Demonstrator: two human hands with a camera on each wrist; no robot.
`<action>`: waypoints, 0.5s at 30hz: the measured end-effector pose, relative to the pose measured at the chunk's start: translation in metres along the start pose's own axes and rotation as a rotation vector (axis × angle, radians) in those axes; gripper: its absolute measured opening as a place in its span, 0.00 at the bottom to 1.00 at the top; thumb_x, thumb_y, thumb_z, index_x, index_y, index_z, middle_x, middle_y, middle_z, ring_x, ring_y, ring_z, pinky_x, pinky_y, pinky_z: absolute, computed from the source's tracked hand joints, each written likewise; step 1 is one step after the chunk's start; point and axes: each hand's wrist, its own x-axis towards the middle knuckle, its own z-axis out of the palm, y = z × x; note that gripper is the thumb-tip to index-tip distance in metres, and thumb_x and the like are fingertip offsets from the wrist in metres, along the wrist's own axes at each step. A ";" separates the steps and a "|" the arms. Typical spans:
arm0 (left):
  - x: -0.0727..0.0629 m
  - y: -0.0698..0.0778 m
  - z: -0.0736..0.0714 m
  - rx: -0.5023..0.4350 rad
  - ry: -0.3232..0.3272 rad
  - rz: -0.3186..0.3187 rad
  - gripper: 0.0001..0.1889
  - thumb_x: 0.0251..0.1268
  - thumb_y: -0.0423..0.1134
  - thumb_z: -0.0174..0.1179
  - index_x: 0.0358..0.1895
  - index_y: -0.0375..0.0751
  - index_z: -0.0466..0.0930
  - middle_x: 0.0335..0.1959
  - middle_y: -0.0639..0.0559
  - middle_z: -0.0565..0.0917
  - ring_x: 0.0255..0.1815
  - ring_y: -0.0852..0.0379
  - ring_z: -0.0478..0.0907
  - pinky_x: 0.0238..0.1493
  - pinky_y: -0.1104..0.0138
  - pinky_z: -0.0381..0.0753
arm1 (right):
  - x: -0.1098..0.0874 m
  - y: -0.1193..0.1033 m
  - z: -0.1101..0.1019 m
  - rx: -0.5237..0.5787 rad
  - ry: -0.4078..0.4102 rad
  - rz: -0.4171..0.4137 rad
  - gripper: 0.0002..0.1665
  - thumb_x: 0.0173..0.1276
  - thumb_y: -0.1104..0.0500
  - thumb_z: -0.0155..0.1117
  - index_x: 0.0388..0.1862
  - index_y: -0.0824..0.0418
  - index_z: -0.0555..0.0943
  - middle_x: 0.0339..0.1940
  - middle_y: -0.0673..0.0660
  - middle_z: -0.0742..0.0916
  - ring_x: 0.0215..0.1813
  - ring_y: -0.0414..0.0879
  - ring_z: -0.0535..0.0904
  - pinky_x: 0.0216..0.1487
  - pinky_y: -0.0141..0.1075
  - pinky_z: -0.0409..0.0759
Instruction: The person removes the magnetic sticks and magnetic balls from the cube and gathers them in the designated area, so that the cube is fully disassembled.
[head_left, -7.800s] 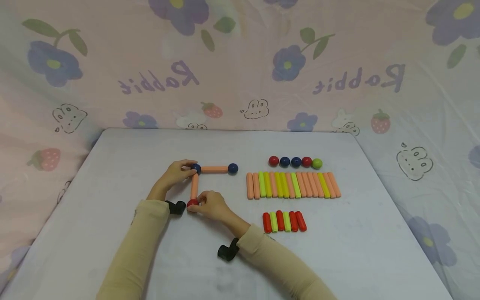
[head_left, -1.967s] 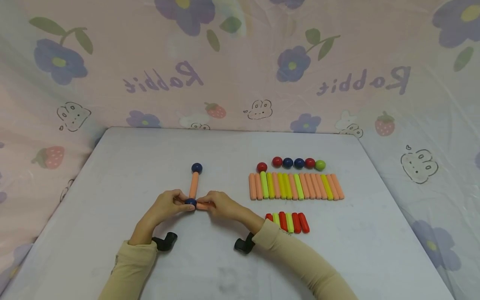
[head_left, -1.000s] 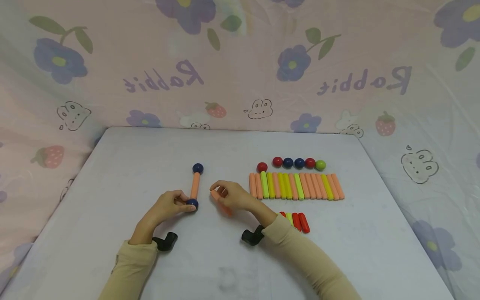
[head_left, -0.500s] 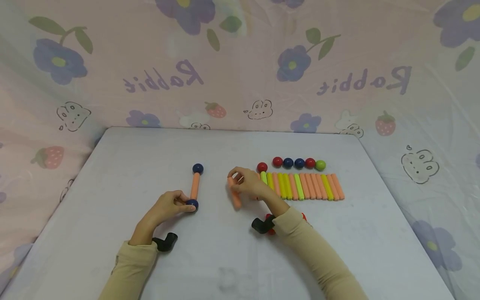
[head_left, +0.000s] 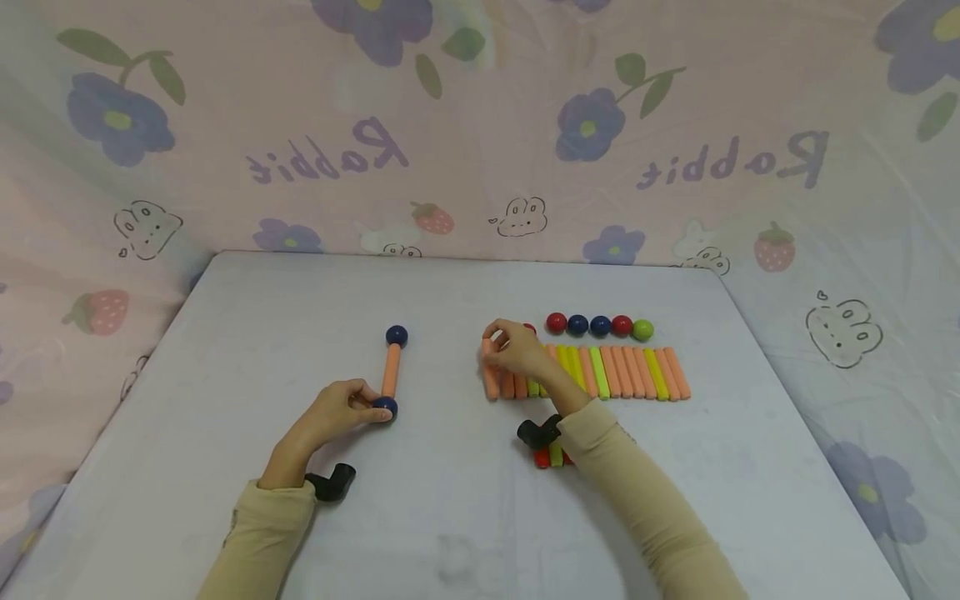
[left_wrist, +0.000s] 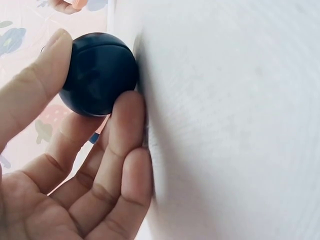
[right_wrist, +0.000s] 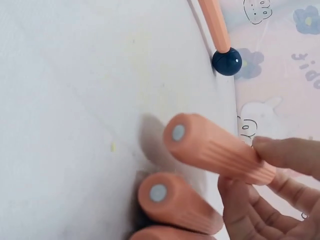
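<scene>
My left hand pinches a dark blue ball between thumb and fingers, low at the white table. From that ball an orange rod runs away from me to a second dark blue ball. Over on the right, my right hand pinches one end of a loose orange magnetic rod, with a pale metal disc in its free end. This rod is beside the left end of a row of rods, slightly apart from the nearest orange rod.
Behind the row lie several balls in red, blue and green; one red ball is partly hidden by my right hand. Short red and green rods sit nearer me, mostly under my right sleeve. A printed curtain hangs behind the table.
My right hand has drawn the orange rod away from the ball in my left hand and carried it right to the row. Earlier, a red ball was moved near the row. My left hand stays put.
</scene>
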 end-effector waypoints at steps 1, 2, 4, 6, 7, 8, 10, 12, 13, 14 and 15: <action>0.000 0.000 0.000 0.000 0.001 0.002 0.15 0.55 0.40 0.70 0.37 0.32 0.79 0.34 0.42 0.85 0.33 0.58 0.76 0.33 0.69 0.72 | 0.001 0.001 -0.001 -0.014 0.005 0.003 0.16 0.62 0.62 0.65 0.49 0.60 0.76 0.43 0.63 0.83 0.43 0.51 0.77 0.42 0.33 0.78; 0.000 0.000 0.000 0.001 0.002 0.003 0.15 0.55 0.40 0.70 0.37 0.32 0.79 0.34 0.42 0.85 0.32 0.58 0.76 0.33 0.69 0.72 | 0.002 0.001 -0.001 -0.030 0.010 0.004 0.16 0.62 0.61 0.65 0.49 0.60 0.76 0.43 0.63 0.83 0.43 0.51 0.77 0.42 0.33 0.78; 0.000 0.000 -0.001 -0.002 0.001 0.004 0.15 0.55 0.40 0.70 0.37 0.32 0.79 0.34 0.42 0.85 0.32 0.58 0.76 0.33 0.69 0.72 | 0.002 0.002 -0.002 -0.060 0.016 0.011 0.16 0.63 0.61 0.65 0.50 0.60 0.76 0.44 0.63 0.83 0.43 0.51 0.77 0.43 0.34 0.78; 0.000 0.001 -0.001 -0.004 0.002 0.003 0.15 0.55 0.40 0.70 0.37 0.32 0.79 0.34 0.42 0.85 0.32 0.58 0.76 0.33 0.69 0.72 | 0.003 0.002 -0.002 -0.081 0.018 0.019 0.16 0.63 0.60 0.65 0.50 0.60 0.76 0.44 0.62 0.83 0.43 0.51 0.76 0.44 0.34 0.77; 0.000 0.001 -0.001 -0.005 0.001 0.001 0.15 0.55 0.40 0.70 0.37 0.32 0.79 0.34 0.42 0.85 0.32 0.58 0.76 0.33 0.69 0.72 | 0.004 0.002 -0.002 -0.094 0.020 0.019 0.17 0.63 0.60 0.65 0.50 0.60 0.76 0.43 0.62 0.83 0.43 0.51 0.76 0.44 0.34 0.77; -0.001 0.001 -0.001 -0.008 0.001 0.000 0.15 0.55 0.40 0.70 0.37 0.32 0.79 0.34 0.42 0.85 0.32 0.58 0.76 0.33 0.69 0.72 | 0.004 0.002 -0.002 -0.106 0.023 0.019 0.16 0.63 0.60 0.65 0.50 0.60 0.76 0.43 0.62 0.83 0.42 0.50 0.76 0.44 0.34 0.76; -0.001 0.001 0.000 -0.012 0.001 -0.003 0.15 0.55 0.40 0.70 0.38 0.32 0.79 0.34 0.42 0.85 0.32 0.58 0.76 0.33 0.69 0.73 | 0.004 0.001 -0.002 -0.130 0.027 0.017 0.17 0.63 0.60 0.65 0.50 0.60 0.76 0.41 0.61 0.83 0.41 0.50 0.76 0.43 0.34 0.76; -0.001 0.002 0.000 -0.015 0.000 -0.005 0.15 0.55 0.40 0.70 0.38 0.32 0.79 0.34 0.42 0.85 0.32 0.58 0.76 0.34 0.69 0.73 | 0.004 0.001 -0.002 -0.157 0.032 0.011 0.17 0.62 0.60 0.66 0.49 0.60 0.76 0.40 0.61 0.83 0.40 0.50 0.76 0.43 0.34 0.76; -0.001 0.002 0.000 -0.016 0.001 -0.005 0.15 0.55 0.40 0.70 0.38 0.32 0.79 0.34 0.42 0.85 0.32 0.58 0.76 0.34 0.69 0.73 | 0.004 0.001 -0.002 -0.171 0.035 0.009 0.17 0.62 0.60 0.66 0.49 0.60 0.77 0.40 0.61 0.84 0.40 0.50 0.76 0.43 0.34 0.76; -0.001 0.002 0.000 -0.016 0.000 -0.004 0.15 0.55 0.40 0.70 0.38 0.32 0.79 0.34 0.42 0.85 0.33 0.58 0.76 0.34 0.69 0.73 | 0.004 0.000 -0.002 -0.184 0.037 0.009 0.17 0.62 0.60 0.66 0.49 0.60 0.77 0.40 0.61 0.84 0.40 0.50 0.76 0.43 0.35 0.76; -0.001 0.002 0.000 -0.015 0.000 -0.002 0.15 0.55 0.40 0.70 0.38 0.32 0.80 0.34 0.41 0.85 0.33 0.58 0.77 0.34 0.69 0.73 | 0.004 0.000 -0.002 -0.196 0.037 0.011 0.16 0.62 0.60 0.66 0.49 0.60 0.77 0.40 0.60 0.84 0.40 0.50 0.76 0.43 0.35 0.77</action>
